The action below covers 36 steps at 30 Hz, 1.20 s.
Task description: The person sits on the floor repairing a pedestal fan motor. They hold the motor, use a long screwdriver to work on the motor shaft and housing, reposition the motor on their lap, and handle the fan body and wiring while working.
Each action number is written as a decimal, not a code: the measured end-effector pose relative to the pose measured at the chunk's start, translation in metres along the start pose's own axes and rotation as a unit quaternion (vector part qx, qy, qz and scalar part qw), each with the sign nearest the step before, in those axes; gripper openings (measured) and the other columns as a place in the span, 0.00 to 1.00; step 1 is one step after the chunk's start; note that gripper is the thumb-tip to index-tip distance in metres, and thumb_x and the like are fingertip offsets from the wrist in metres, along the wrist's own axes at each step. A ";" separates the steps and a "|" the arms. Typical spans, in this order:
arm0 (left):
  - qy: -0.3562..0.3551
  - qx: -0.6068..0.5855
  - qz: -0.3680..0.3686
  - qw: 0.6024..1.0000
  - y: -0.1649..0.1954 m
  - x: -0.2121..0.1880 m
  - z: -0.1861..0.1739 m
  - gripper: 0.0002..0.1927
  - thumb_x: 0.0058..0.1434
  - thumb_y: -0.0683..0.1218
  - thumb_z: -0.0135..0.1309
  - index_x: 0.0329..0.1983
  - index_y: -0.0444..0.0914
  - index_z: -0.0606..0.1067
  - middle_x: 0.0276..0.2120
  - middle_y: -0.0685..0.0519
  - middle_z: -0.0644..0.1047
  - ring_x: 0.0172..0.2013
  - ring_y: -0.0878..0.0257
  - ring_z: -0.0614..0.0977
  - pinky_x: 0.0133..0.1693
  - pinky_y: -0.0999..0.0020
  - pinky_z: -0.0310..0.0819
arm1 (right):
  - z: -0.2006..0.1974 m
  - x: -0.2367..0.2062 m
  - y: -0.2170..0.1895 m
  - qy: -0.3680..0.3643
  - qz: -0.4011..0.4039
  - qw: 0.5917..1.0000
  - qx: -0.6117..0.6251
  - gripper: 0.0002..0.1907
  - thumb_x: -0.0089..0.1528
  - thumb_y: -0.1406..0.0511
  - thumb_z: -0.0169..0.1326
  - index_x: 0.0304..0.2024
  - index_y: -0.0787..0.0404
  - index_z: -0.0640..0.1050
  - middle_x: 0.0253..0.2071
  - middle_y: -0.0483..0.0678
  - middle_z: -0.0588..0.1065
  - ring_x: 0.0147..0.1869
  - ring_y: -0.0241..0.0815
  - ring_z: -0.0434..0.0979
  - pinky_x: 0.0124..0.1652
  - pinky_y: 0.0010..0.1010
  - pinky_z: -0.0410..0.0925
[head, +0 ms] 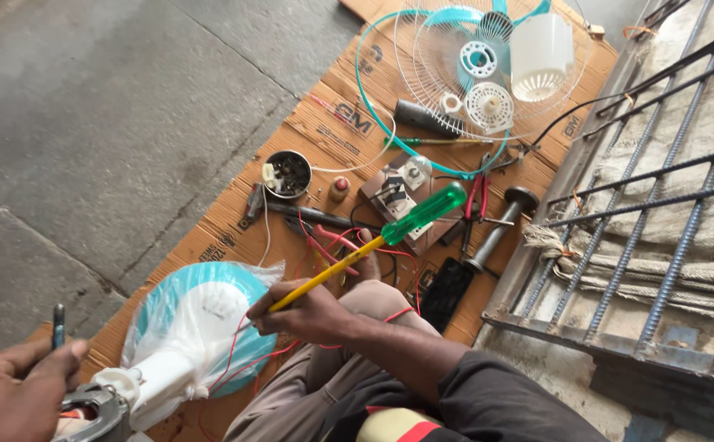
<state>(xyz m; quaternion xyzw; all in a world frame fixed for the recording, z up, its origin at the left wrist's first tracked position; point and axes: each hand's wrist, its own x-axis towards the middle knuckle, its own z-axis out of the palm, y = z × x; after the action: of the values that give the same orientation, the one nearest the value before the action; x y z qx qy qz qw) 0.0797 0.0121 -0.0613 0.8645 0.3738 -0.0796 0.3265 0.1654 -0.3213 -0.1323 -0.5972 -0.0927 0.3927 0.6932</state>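
Screwdriver (373,245): long tool, yellow shaft, clear green handle; lay slanted across the person's lap, handle end up over the cardboard, tip end down toward the fan body.
Right hand (308,315): fingers closed round the yellow shaft low down nr the tip; knuckles up, resting by the knee.
Left hand (13,393): bottom-left corner, fingers curled, pinching a thin dark rod or pen-like tool (59,325) upright; palm just above the grey metal motor part (91,413).
Fan body (189,336): white and teal housing partly in a clear plastic bag, on the cardboard's near end; red wires (324,245) ran from it past the knee.
Step in hand: looked like motor/wiring work w/ the fan opened up, driver tip held at the housing.
Next move calls for: prob a steady tip on a screw or terminal, left hand bracing the motor; the exact spot was hidden.
Cardboard sheet (226,221): flattened on the concrete floor, carrying all parts.
Round tin (288,173): small bits inside, mid-sheet.
Fan guard (455,74): teal-rimmed wire grille at far end, white hub pieces and a white cap on it.
Hammer (500,225): right edge, beside the steel rebar grid (668,180).
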 end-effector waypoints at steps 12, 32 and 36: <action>0.168 0.087 0.104 0.976 0.047 -0.030 -0.023 0.16 0.75 0.53 0.60 0.49 0.34 0.85 0.32 0.41 0.84 0.35 0.57 0.85 0.42 0.59 0.79 | 0.005 0.001 -0.012 -0.024 -0.019 0.996 -0.079 0.09 0.60 0.72 0.62 0.44 0.67 0.83 0.37 0.48 0.82 0.41 0.35 0.82 0.43 0.27 0.76; 0.047 -0.094 0.266 0.958 -0.046 -0.116 0.120 0.12 0.63 0.45 0.58 0.49 0.43 0.84 0.30 0.52 0.84 0.34 0.60 0.85 0.39 0.63 0.83 | -0.003 -0.023 -0.050 -0.148 -0.020 0.977 0.155 0.07 0.61 0.74 0.62 0.41 0.72 0.79 0.42 0.59 0.81 0.45 0.48 0.84 0.47 0.37 0.77; 0.058 0.037 0.451 0.890 -0.067 -0.084 0.065 0.17 0.65 0.49 0.49 0.54 0.39 0.77 0.45 0.46 0.81 0.48 0.54 0.83 0.52 0.57 0.77 | -0.012 -0.007 -0.052 -0.079 -0.026 0.949 0.305 0.06 0.60 0.75 0.58 0.39 0.71 0.75 0.44 0.60 0.80 0.47 0.54 0.84 0.49 0.46 0.79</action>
<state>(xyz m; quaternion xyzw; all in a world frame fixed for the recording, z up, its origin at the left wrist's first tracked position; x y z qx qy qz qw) -0.0194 -0.0440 -0.1131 0.9547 -0.0415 0.1125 0.2724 0.1900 -0.3338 -0.0857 -0.3214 -0.0383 0.4305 0.8426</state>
